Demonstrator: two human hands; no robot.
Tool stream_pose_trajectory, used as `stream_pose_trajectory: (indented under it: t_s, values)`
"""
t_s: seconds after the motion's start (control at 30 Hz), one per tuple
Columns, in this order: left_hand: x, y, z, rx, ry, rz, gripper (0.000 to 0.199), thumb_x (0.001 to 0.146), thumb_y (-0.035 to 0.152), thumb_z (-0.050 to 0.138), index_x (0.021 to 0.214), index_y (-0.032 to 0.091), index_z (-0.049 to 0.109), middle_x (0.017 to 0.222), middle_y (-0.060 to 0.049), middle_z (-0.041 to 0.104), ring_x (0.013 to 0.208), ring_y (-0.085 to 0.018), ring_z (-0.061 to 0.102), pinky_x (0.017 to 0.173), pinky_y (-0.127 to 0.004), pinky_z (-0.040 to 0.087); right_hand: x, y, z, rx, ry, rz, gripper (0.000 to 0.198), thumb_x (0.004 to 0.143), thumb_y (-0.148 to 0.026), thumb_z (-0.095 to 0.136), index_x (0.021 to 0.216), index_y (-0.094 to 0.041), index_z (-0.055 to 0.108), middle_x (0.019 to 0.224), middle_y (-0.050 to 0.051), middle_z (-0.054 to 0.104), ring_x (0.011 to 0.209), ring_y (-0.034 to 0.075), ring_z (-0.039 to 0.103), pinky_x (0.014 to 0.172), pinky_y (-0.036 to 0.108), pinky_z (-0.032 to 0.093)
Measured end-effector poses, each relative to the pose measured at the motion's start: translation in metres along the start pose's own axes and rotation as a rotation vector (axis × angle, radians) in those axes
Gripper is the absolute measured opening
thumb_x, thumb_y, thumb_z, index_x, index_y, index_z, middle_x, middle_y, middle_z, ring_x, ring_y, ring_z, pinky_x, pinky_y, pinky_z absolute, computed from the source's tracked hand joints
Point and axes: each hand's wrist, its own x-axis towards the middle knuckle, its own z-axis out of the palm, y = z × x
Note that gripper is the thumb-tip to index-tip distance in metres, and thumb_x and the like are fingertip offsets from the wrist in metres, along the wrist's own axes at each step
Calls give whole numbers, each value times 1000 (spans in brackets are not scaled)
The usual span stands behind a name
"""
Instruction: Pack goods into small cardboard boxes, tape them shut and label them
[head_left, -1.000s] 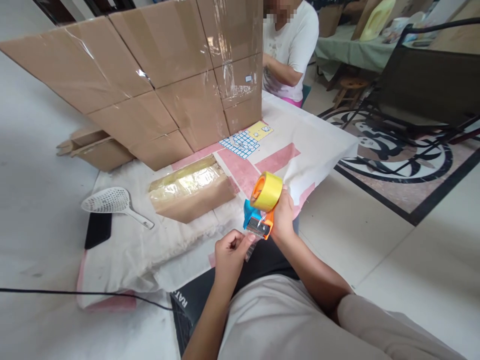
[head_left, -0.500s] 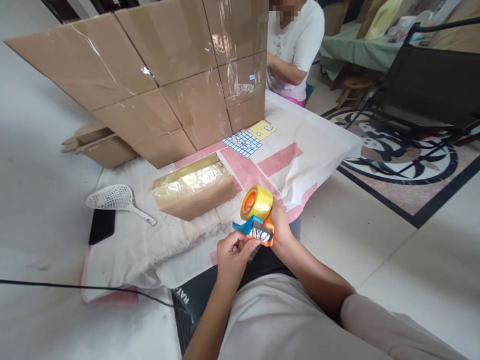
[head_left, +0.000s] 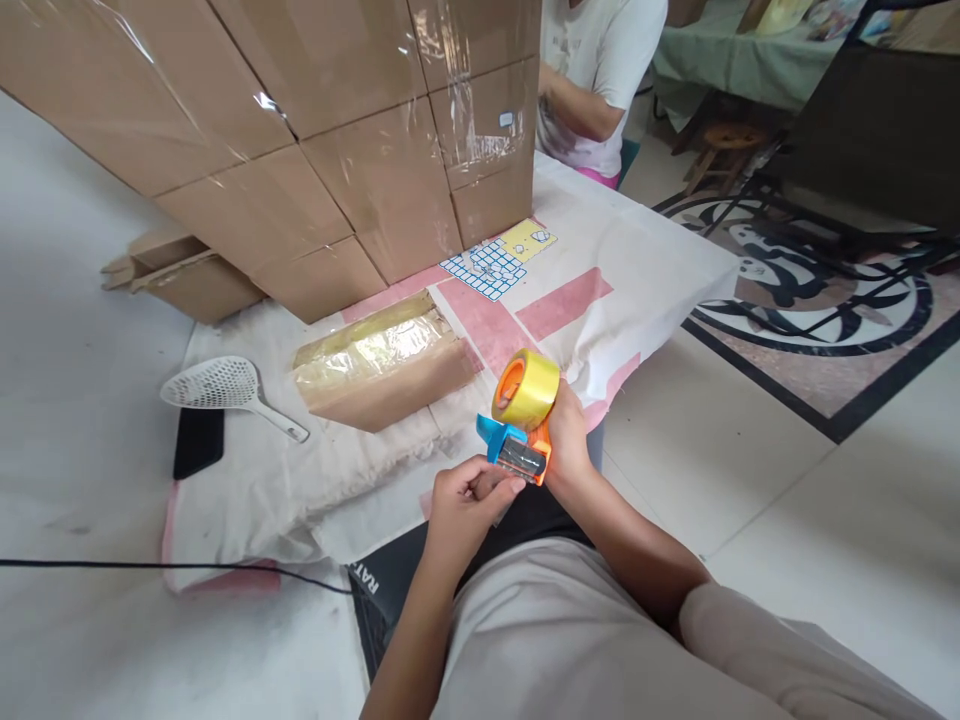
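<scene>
My right hand (head_left: 570, 430) is wrapped round the handle of a tape dispenser (head_left: 517, 450), orange with a blue guard and a dark roller. A roll of yellowish packing tape (head_left: 531, 390) sits on it. Just left of the roller, my left hand (head_left: 466, 505) is closed in a pinch, thumb against fingers, on the clear loose end of the tape, which is hard to make out. Beyond my hands, a long cardboard box (head_left: 397, 385) with shiny tape along its top lies on the cloth-covered table (head_left: 360, 510).
Stacked, taped cardboard boxes (head_left: 360, 170) stand at the back. A white slotted scoop (head_left: 217, 383) lies at left above a black flat object (head_left: 198, 443). An open carton (head_left: 199, 285) is behind it. Across the table sits another person (head_left: 600, 90); a dark chair (head_left: 847, 130) stands at right.
Both hands and the dispenser have shifted slightly, with the dispenser a little higher and to the right in view. The camera view has tilted down a bit. The grips look the same.
</scene>
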Motion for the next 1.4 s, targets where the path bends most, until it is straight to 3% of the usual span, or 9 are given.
stream_pose_trajectory:
  t_s: [0.37,0.57,0.87,1.1,1.27,1.4]
  values:
    - [4,-9,1,37,-31,68,27,78,44,76,70,18,80,43,7,36,46,-8,29,49,-25,26,1,1,-6,32,100,-26,20,92,-31,60,74,-24,58,57,-6,58,54,16,60,63,31,59]
    - [-2,-9,0,97,-8,140,28,80,43,75,68,18,75,46,8,31,49,-8,28,52,-24,27,0,2,-9,-2,59,-36,28,98,-42,55,80,-22,64,64,-3,65,55,16,62,62,31,58]
    - [-10,-7,4,20,-2,71,35,76,44,77,63,18,57,51,9,28,52,-7,21,50,-23,21,-9,-5,-1,20,49,-31,28,97,-43,58,77,-24,59,61,-5,62,49,14,57,50,26,50]
    - [-9,-4,4,69,-14,81,29,78,44,77,71,17,71,49,9,28,50,-7,23,50,-23,22,-3,1,-7,29,3,-35,28,93,-48,64,79,-24,61,65,-3,66,58,17,65,59,31,58]
    - [-8,-3,4,160,39,138,29,80,39,74,63,18,65,50,8,33,51,-7,26,51,-22,24,-2,1,-7,28,-4,-22,29,90,-50,67,77,-24,61,63,-3,66,57,18,64,55,32,59]
    - [-8,-3,2,120,12,158,30,81,43,74,65,18,66,49,9,30,50,-7,25,50,-22,26,-6,-3,-5,10,33,-11,30,92,-47,64,74,-24,58,58,-4,61,52,16,60,52,29,57]
